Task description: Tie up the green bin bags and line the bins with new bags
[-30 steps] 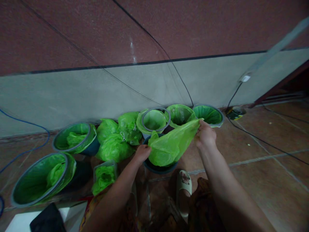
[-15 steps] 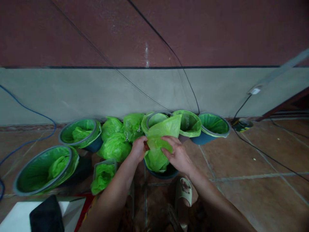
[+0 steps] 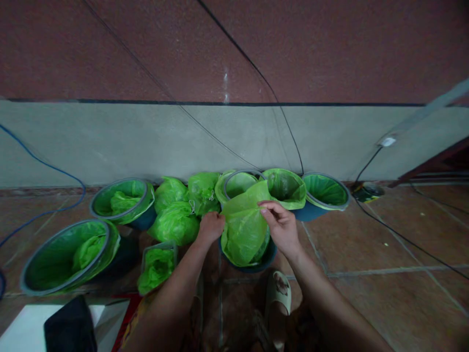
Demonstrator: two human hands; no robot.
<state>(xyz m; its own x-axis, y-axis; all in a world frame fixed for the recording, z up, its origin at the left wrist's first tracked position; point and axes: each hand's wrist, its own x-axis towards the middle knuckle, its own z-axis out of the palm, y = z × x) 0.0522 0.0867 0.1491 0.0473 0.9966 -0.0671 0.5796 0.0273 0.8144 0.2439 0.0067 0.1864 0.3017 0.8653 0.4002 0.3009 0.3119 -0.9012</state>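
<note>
A thin green plastic bag (image 3: 245,226) hangs over a dark round bin (image 3: 252,263) on the tiled floor in front of me. My left hand (image 3: 210,228) is closed on the bag's left edge. My right hand (image 3: 280,226) pinches the bag's upper right edge with its fingers curled. The bag's mouth is held between the two hands, just above the bin's rim.
Several bins lined with green bags stand along the wall: two at left (image 3: 69,259) (image 3: 122,205), three behind (image 3: 238,183) (image 3: 287,188) (image 3: 324,193). Tied green bags (image 3: 176,220) lie between them. A small clear tub (image 3: 158,264) holds green plastic. Cables run down the wall (image 3: 234,137). My sandalled foot (image 3: 277,298) is below.
A second ago my hands held the bag stretched wide to the right. They then came together, and now my right hand has moved a little right again, spreading the bag over the bin.
</note>
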